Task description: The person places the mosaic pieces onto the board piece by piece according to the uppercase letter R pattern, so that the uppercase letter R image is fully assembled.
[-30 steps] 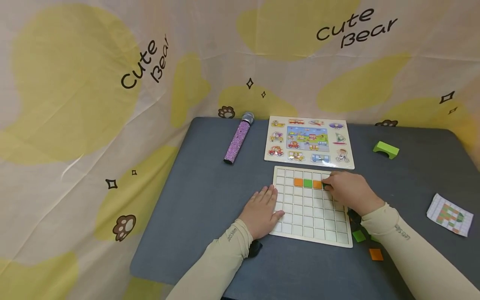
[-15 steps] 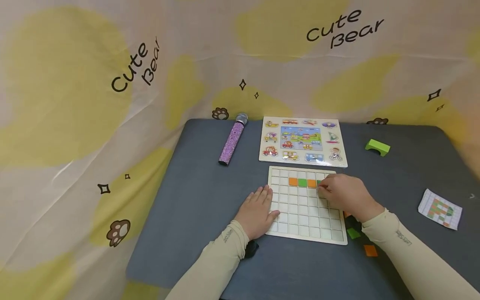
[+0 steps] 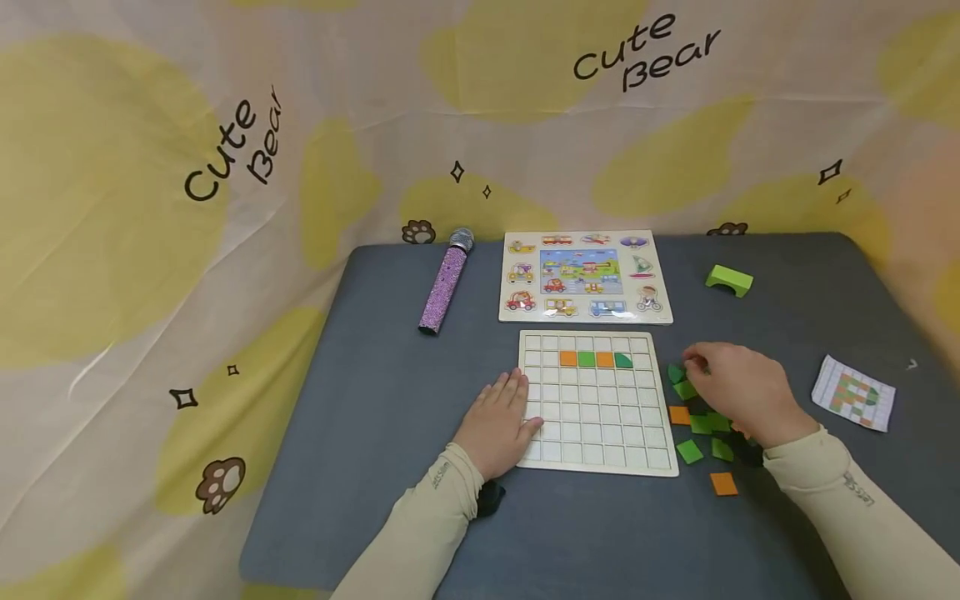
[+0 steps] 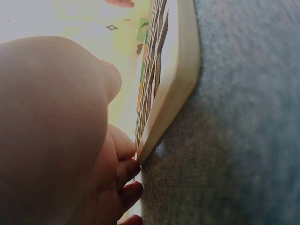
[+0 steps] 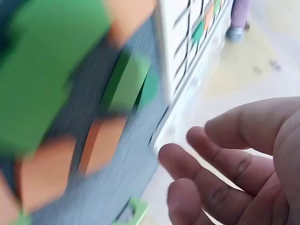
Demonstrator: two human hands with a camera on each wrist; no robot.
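A white grid board (image 3: 600,433) lies on the table. In its second row sit an orange square tile (image 3: 569,358), a green square tile (image 3: 587,358), another orange tile (image 3: 604,359) and a dark green tile with a rounded corner (image 3: 622,360). My left hand (image 3: 495,425) rests flat at the board's left side, its fingertips at the edge and thumb over the rim. Beyond the right edge, my right hand (image 3: 738,387) hovers at the loose tiles, near a dark green piece (image 3: 676,373). In the right wrist view its loosely bent fingers (image 5: 176,161) hold nothing.
Loose green tiles (image 3: 689,452) and orange tiles (image 3: 723,484) lie right of the board, some hidden under the right hand. A vehicle picture puzzle (image 3: 512,287), a glittery purple microphone (image 3: 442,292) and a green arch block (image 3: 730,280) stand behind. A pattern card (image 3: 853,394) lies far right.
The right hand has let go of the dark green rounded tile in the board's second row and moved right to the loose tiles. The left hand stays at the board; the head view has shifted.
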